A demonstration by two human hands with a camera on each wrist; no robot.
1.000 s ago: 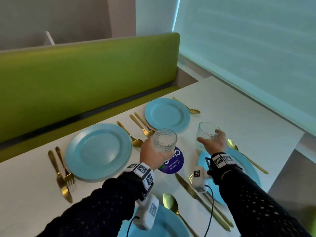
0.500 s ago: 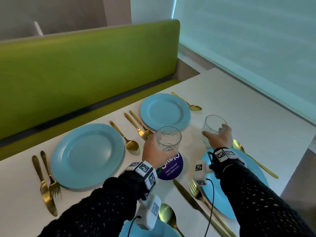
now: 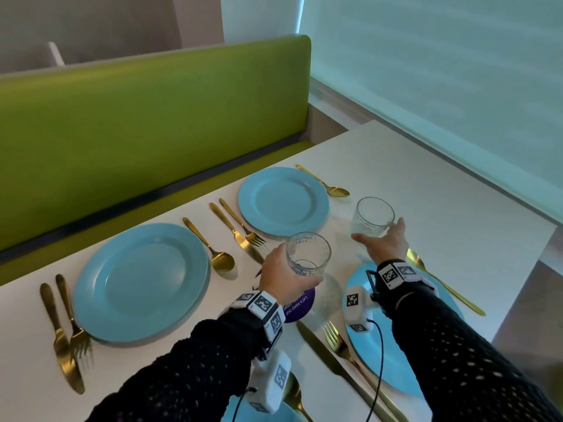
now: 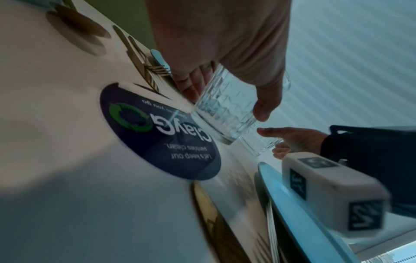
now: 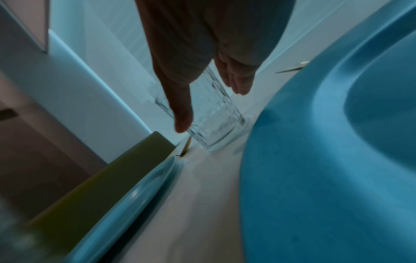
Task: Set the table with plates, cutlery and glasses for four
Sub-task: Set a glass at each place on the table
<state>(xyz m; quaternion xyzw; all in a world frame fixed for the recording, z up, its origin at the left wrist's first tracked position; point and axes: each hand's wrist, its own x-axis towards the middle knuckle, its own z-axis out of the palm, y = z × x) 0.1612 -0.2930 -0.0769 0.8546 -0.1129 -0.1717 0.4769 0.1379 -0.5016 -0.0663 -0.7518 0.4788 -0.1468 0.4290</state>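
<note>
My left hand (image 3: 300, 263) grips a patterned clear glass (image 3: 307, 251) just above the white table (image 3: 441, 208), between the purple sticker (image 3: 300, 307) and the far blue plate (image 3: 283, 201). The left wrist view shows the fingers and thumb of that hand (image 4: 225, 103) wrapped round the tilted glass (image 4: 225, 110). A second glass (image 3: 373, 214) stands on the table to the right of the far plate. My right hand (image 3: 377, 231) is at it, thumb and fingers straight on either side. The right wrist view shows this hand (image 5: 211, 108) and glass (image 5: 216, 131).
A larger blue plate (image 3: 141, 281) lies at the left with gold knife and fork (image 3: 65, 333) and spoon (image 3: 213, 251). A near plate (image 3: 356, 278) sits under my right wrist, flanked by gold cutlery (image 3: 341, 351). A green bench (image 3: 152, 126) runs behind the table.
Both hands have moved away from me with their glasses. The right glass now stands beside the far plate, and my right fingers have straightened round it.
</note>
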